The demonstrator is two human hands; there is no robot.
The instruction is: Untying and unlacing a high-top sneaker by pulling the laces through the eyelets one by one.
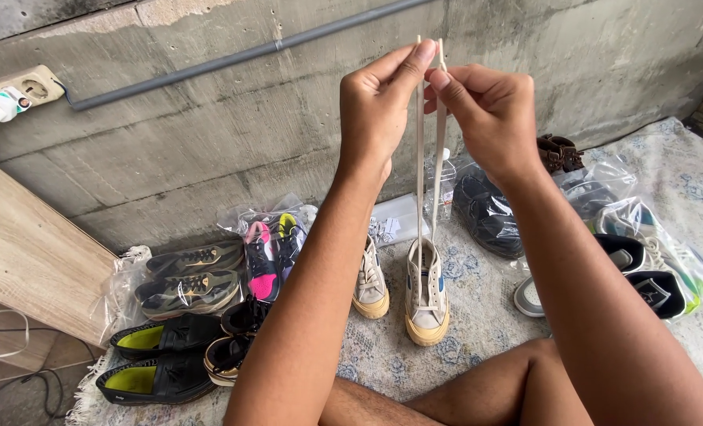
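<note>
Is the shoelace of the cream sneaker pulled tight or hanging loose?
Pulled tight: both ends of the shoelace run straight up from the cream sneaker to the left hand and right hand.

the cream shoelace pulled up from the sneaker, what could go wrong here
1. The flat cream shoelace is pinched only at its tips by the left hand and right hand; an end may slip free.
2. Pulling up could tip the cream canvas sneaker into its matching cream sneaker close beside it.
</note>
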